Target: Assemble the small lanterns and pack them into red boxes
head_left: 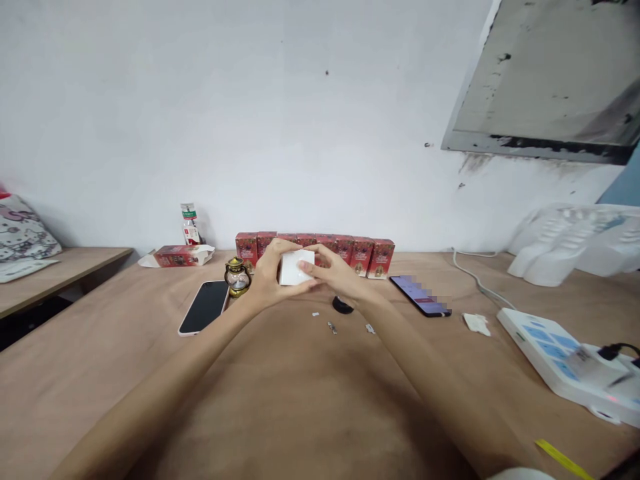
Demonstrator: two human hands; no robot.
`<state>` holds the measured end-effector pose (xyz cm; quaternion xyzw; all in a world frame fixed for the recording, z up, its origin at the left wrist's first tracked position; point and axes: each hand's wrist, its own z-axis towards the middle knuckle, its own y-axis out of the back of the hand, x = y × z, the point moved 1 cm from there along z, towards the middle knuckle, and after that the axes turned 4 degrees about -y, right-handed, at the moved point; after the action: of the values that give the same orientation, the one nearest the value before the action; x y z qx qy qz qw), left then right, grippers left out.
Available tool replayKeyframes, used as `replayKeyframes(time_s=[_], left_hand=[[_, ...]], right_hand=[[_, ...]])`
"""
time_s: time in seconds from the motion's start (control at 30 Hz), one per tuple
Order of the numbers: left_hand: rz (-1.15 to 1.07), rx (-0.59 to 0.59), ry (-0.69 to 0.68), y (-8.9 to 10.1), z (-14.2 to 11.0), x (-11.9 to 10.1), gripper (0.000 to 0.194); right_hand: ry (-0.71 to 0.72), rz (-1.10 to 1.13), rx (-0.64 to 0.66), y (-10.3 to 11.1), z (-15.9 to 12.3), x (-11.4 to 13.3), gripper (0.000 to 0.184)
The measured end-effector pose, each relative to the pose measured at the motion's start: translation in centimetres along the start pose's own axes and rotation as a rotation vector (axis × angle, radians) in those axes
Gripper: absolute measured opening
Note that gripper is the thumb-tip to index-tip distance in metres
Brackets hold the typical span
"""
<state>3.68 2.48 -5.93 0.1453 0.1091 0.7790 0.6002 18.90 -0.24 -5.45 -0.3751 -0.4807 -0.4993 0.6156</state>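
A small white box [295, 268] is held up between both hands, in front of a row of red patterned boxes [380, 259]. My left hand [270, 275] wraps round its left side and underside. The fingers of my right hand [334, 272] grip its right side, with the thumb across the front face. Just left of my left hand stands a small gold and black lantern [237, 277]. A black round piece [343, 305] lies below my right hand, near some tiny silver bits [332, 327].
A phone [205, 307] lies at left and another phone [421, 295] at right. An opened red box [183, 255] and a small bottle [190, 225] are at back left. A white power strip [555, 350], its cable and white moulded shapes [550, 243] occupy the right.
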Motion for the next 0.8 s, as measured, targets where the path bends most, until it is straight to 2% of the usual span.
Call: replayKeyframes(time_s=[0.07, 0.1, 0.17, 0.27, 0.33, 0.37, 0.43, 0.5, 0.6, 0.7, 0.8], left_hand=[[-0.064, 0.027, 0.046, 0.1, 0.1, 0.1, 0.05], [-0.113, 0.039, 0.09, 0.2, 0.3, 0.1, 0.047], [-0.158, 0.017, 0.25, 0.4, 0.7, 0.5, 0.041], [-0.145, -0.036, 0.638, 1.0, 1.4, 1.2, 0.038], [-0.248, 0.026, 0.833, 1.4, 1.6, 1.5, 0.046], [-0.317, 0.076, 0.875, 1.5, 1.7, 1.6, 0.051], [-0.378, 0.149, 0.88, 1.9, 1.7, 1.8, 0.06], [-0.322, 0.177, 0.868, 2.2, 1.4, 2.1, 0.067], [-0.21, 0.238, 0.881, 2.3, 0.8, 2.9, 0.072], [-0.182, 0.325, 0.9, 2.1, 0.0, 3.6, 0.08], [-0.169, 0.397, 0.858, 1.6, -0.5, 3.6, 0.086]], right_hand=[[-0.053, 0.083, 0.061, 0.0, 0.1, -0.3, 0.043], [-0.042, 0.095, 0.051, 0.0, 0.2, -0.4, 0.044], [0.075, 0.042, -0.039, 0.2, 0.4, -0.5, 0.046], [0.368, -0.264, -0.212, 0.1, 0.4, -0.6, 0.045], [0.551, -0.566, -0.257, -0.3, 0.2, -0.9, 0.04], [0.626, -0.717, -0.252, -0.5, 0.2, -1.2, 0.037], [0.734, -0.968, -0.201, -0.9, 0.2, -1.8, 0.031], [0.781, -1.134, -0.132, -1.1, 0.2, -2.3, 0.028], [0.786, -1.188, 0.02, -0.5, 0.2, -2.0, 0.03], [0.691, -1.084, 0.113, 1.2, -0.1, -0.3, 0.034], [0.476, -1.181, -0.014, 3.5, -0.2, 1.3, 0.03]])
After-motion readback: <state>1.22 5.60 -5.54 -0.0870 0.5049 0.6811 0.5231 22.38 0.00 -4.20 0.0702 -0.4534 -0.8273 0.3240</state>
